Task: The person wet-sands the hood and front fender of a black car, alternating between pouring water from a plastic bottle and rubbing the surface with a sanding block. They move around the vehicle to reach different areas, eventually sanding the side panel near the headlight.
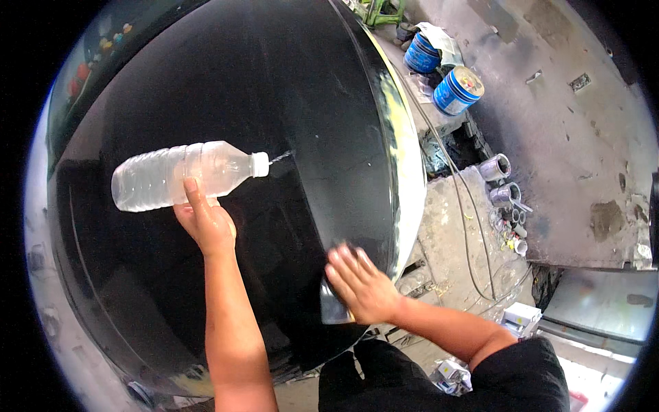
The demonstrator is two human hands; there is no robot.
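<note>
My left hand [208,223] is closed around a clear plastic bottle [154,180] with a white cap. The bottle lies nearly level above a glossy black car panel [226,75], and a thin stream of water [281,157] leaves its cap toward the right. My right hand [364,285], slightly blurred, presses flat on the panel's near right part with its fingers stretched out. Beneath that palm is a thin grey sheet [335,307] that looks like sandpaper, one corner sticking out to the left. The panel's right edge [397,130] shows pale yellow and white patches.
Blue paint cans [454,93] stand beyond the panel's right edge. A hose or cable [473,264] loops across the concrete floor. Several metal cups [495,167] line the grey wall's base. A green stool [382,12] is at the top; a white box [519,317] sits lower right.
</note>
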